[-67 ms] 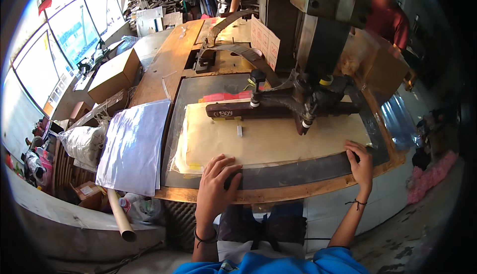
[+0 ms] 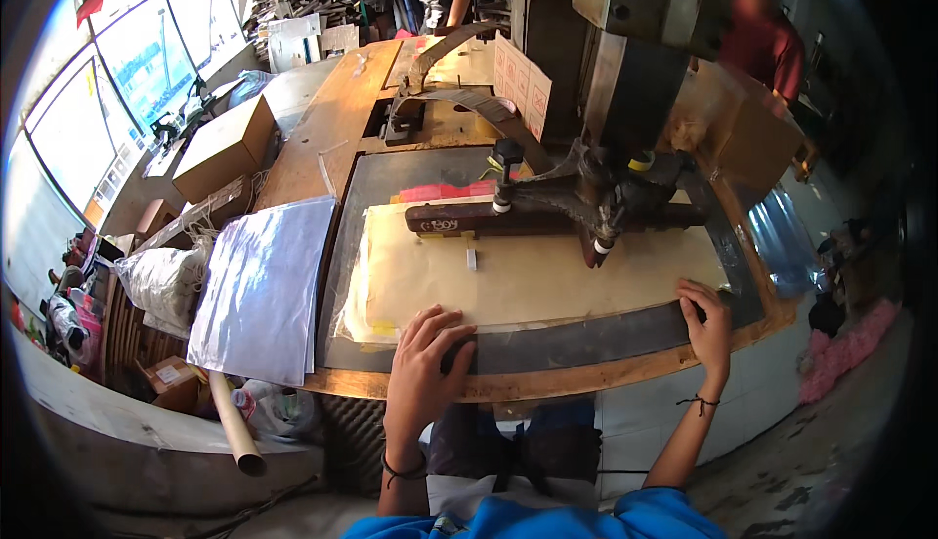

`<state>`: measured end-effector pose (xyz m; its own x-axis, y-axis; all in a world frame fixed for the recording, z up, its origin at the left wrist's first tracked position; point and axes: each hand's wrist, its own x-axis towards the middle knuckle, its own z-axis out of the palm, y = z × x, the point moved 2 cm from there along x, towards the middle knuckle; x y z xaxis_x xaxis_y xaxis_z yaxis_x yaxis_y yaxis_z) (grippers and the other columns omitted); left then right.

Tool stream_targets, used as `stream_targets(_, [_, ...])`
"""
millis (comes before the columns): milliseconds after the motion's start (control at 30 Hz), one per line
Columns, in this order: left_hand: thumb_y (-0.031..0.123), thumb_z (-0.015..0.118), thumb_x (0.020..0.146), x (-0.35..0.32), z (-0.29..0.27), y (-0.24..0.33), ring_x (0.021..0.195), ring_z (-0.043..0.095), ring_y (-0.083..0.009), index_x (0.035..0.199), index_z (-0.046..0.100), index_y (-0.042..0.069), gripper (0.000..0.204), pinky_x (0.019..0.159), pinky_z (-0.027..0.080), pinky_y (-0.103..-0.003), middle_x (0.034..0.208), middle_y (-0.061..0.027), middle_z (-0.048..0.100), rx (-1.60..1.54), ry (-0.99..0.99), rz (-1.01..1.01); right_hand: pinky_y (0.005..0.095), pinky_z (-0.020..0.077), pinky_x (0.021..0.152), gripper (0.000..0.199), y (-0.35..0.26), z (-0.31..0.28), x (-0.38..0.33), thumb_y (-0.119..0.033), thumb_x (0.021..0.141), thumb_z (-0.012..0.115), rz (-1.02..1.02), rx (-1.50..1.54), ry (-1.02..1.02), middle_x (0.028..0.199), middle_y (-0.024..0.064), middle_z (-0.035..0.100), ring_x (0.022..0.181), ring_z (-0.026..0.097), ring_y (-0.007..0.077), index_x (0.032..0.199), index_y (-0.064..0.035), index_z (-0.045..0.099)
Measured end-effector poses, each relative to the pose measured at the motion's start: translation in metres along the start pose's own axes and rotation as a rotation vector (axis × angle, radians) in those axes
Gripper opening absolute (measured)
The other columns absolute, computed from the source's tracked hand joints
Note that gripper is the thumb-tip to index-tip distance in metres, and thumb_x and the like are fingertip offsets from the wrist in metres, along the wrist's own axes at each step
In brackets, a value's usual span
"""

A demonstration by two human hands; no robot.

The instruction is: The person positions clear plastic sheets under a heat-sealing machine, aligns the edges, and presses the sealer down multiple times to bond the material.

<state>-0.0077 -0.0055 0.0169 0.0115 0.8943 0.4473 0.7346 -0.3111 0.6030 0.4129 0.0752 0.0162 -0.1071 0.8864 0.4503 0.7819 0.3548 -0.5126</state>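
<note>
My left hand [image 2: 427, 358] lies on the near edge of a pale yellow sheet [image 2: 547, 290], fingers spread out and nothing in them. At the sheet's near right corner, my right hand [image 2: 707, 329] rests its bent fingertips, with the thumb apart and no object held. Under the sheet is a dark grey plate [image 2: 576, 344] set in a wooden table. A dark bar [image 2: 557, 218], fixed below a metal machine head [image 2: 591, 182], spans the far part of the sheet. A small light block [image 2: 472, 258] sits on the sheet in front of the bar.
White sheets [image 2: 264, 285] lie left of the plate, above a cardboard tube [image 2: 234, 427]. A cardboard box [image 2: 227, 148] stands farther left. The machine's column [image 2: 630, 99] rises behind the bar. Pink material [image 2: 440, 190] lies beyond it. Two other people are in the background.
</note>
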Motion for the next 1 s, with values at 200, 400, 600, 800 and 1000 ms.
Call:
stream_targets(200, [0.011, 0.074, 0.089, 0.001, 0.002, 0.001, 0.128, 0.058, -0.0351, 0.109, 0.074, 0.007, 0.021, 0.11, 0.047, -0.047, 0.123, -0.0111, 0.069, -0.006, 0.037, -0.005, 0.0383, 0.0516, 0.101, 0.025, 0.003, 0.001, -0.003, -0.021, 0.103, 0.065, 0.009, 0.019, 0.005, 0.119, 0.0143, 0.075, 0.116, 0.069, 0.0295, 0.108, 0.0021, 0.073])
stream_targets(400, [0.009, 0.073, 0.088, 0.001, 0.003, 0.002, 0.126, 0.06, -0.0349, 0.108, 0.073, 0.006, 0.02, 0.109, 0.047, -0.047, 0.121, -0.011, 0.07, 0.047, 0.039, -0.017, 0.0374, 0.0511, 0.101, 0.026, 0.007, 0.0, -0.002, -0.021, 0.104, 0.064, 0.03, 0.068, 0.003, 0.119, 0.0149, 0.075, 0.116, 0.069, 0.0286, 0.109, 0.003, 0.073])
stream_targets(600, [0.003, 0.069, 0.089, 0.004, 0.003, 0.006, 0.126, 0.061, -0.0357, 0.106, 0.074, 0.003, 0.018, 0.107, 0.047, -0.047, 0.119, -0.0131, 0.072, 0.04, 0.037, -0.042, 0.0388, 0.0523, 0.101, 0.023, 0.008, -0.001, -0.003, -0.02, 0.103, 0.065, 0.047, 0.095, 0.008, 0.117, 0.013, 0.075, 0.115, 0.069, 0.0285, 0.109, 0.0002, 0.074])
stream_targets(800, [0.005, 0.07, 0.089, 0.004, 0.006, 0.004, 0.125, 0.062, -0.0356, 0.105, 0.074, 0.003, 0.016, 0.107, 0.048, -0.046, 0.118, -0.0125, 0.072, 0.054, 0.046, -0.041, 0.0383, 0.0525, 0.1, 0.023, 0.009, -0.003, -0.004, -0.021, 0.103, 0.065, 0.045, 0.111, 0.015, 0.117, 0.0119, 0.075, 0.115, 0.069, 0.0277, 0.11, -0.0006, 0.074])
stream_targets(1000, [0.008, 0.07, 0.091, 0.004, 0.007, 0.002, 0.124, 0.062, -0.0346, 0.105, 0.074, 0.004, 0.015, 0.107, 0.047, -0.046, 0.118, -0.0111, 0.071, 0.063, 0.055, -0.029, 0.0377, 0.0523, 0.1, 0.023, 0.008, -0.003, -0.003, -0.02, 0.103, 0.065, 0.014, 0.1, 0.012, 0.118, 0.0119, 0.075, 0.115, 0.069, 0.0279, 0.11, -0.0006, 0.074])
